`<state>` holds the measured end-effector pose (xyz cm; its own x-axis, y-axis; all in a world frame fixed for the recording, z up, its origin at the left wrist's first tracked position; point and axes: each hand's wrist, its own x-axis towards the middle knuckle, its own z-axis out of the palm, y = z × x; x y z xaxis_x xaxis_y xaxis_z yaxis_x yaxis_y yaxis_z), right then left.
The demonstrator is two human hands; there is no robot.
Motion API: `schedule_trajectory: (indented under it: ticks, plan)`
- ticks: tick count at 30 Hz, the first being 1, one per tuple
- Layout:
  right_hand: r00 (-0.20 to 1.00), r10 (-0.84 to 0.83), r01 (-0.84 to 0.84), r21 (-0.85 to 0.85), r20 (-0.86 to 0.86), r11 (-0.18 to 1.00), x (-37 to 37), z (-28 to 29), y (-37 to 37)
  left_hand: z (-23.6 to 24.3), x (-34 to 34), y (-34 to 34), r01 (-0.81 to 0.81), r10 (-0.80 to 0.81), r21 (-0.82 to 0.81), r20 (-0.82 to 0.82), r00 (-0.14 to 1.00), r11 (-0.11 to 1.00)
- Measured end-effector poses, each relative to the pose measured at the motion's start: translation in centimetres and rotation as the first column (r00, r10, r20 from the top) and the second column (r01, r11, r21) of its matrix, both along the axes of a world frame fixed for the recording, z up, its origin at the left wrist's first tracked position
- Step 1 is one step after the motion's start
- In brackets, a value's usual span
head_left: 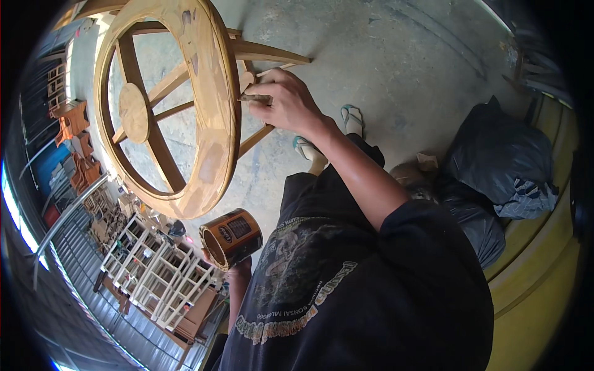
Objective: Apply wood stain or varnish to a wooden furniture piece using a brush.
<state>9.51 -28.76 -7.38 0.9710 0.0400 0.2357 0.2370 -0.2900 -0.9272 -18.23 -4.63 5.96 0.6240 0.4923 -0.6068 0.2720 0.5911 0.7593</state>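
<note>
A round wooden table frame (213,133) with an open ring top stands at the left, its pale wood marked with smeared patches. Crossing bars inside the ring meet at a small wooden disc (133,113). At the ring's right edge, my right hand (284,102) is closed, pinching a small greyish-brown piece (255,98) against the rim. Its exact kind is unclear. Below the ring, my left hand (240,271) grips an orange-and-black can (238,234) from underneath. The can is tilted, its mouth toward the left, and most of the left fingers are hidden behind it.
Splayed wooden legs (269,52) reach out under the ring over a concrete floor (396,68). Black plastic bags (495,154) lie at the right beside a yellow surface (538,290). White wooden frames (158,269) and orange-brown chair parts (73,120) are stacked at the left. My sandalled feet (352,117) stand near the legs.
</note>
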Motion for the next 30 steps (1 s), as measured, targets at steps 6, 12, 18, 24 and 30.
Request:
schedule_trajectory:
  ticks: [6,12,18,24,30]
  plan:
    - [0.975,-0.170,0.145,0.178,0.140,0.973,4.3,-2.6,-0.1,-0.1,0.5,-0.2,0.119,-0.123,0.054,0.062,0.991,0.991]
    - [0.999,-0.024,0.018,0.166,0.038,0.986,4.4,-3.9,1.1,0.4,-0.2,-0.4,-0.021,0.025,0.076,-0.049,0.998,0.997]
    - [0.982,-0.095,0.130,0.221,-0.162,0.966,5.7,-2.5,0.0,0.4,-0.8,-0.1,-0.016,0.018,0.078,-0.033,0.999,0.997]
    - [0.996,-0.089,0.089,0.076,-0.005,0.993,4.8,-1.0,0.5,-1.2,-1.0,1.9,0.050,-0.050,-0.004,0.074,0.996,0.999]
    - [0.998,-0.012,0.023,0.188,-0.062,0.982,-0.8,-1.1,1.1,-1.5,-0.1,1.3,0.055,-0.056,0.025,0.055,0.997,0.998]
